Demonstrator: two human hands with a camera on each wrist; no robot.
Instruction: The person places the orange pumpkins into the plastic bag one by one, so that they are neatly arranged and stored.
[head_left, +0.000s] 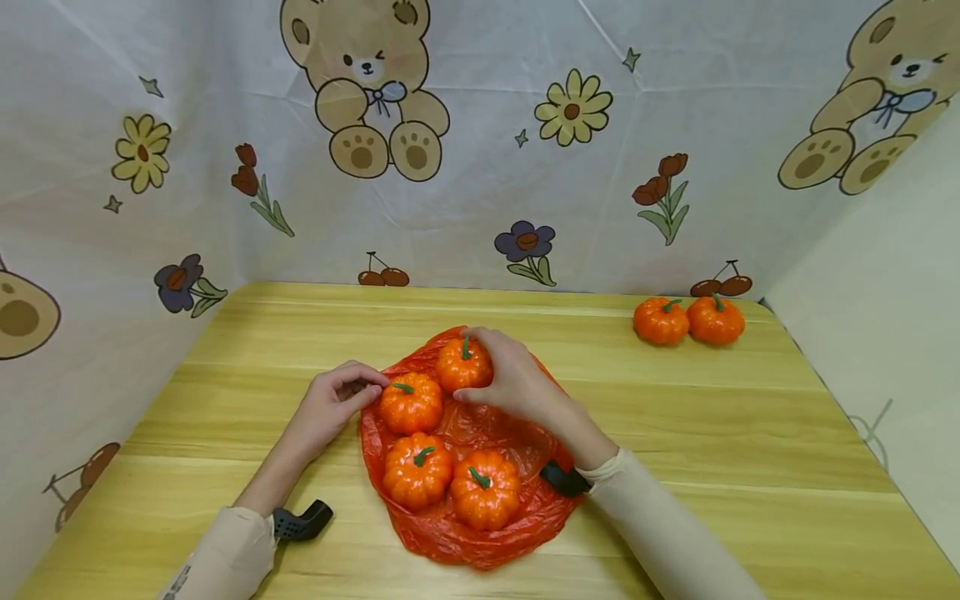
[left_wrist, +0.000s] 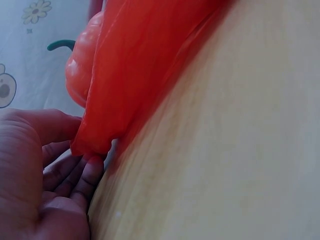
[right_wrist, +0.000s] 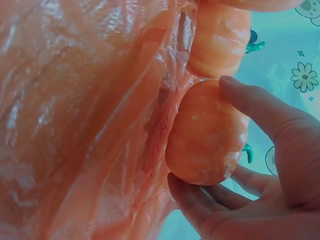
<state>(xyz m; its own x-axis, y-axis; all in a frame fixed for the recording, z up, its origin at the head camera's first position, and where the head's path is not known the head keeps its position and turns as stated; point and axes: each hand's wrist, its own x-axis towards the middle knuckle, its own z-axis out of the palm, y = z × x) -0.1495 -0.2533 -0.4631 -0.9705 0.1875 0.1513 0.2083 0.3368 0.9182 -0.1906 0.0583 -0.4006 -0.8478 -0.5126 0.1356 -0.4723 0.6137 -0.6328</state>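
A red plastic bag (head_left: 517,437) lies spread on the table with several small orange pumpkins on it. My right hand (head_left: 513,375) grips the far pumpkin (head_left: 459,367), thumb on its near side and fingers round its far side; the right wrist view shows this pumpkin (right_wrist: 207,132) between thumb and fingers. At the bag's left edge, my left hand (head_left: 337,404) pinches the bag's rim (left_wrist: 95,135) between thumb and fingers, beside the left pumpkin (head_left: 411,403). Nearer me on the bag sit two more, a front-left pumpkin (head_left: 418,472) and a front-right pumpkin (head_left: 485,490).
Two more pumpkins, one (head_left: 661,321) and another (head_left: 716,320), stand side by side at the table's back right. The wooden table (head_left: 712,433) meets a patterned cloth (head_left: 465,208) at the back. Each wrist carries a black camera mount (head_left: 303,522).
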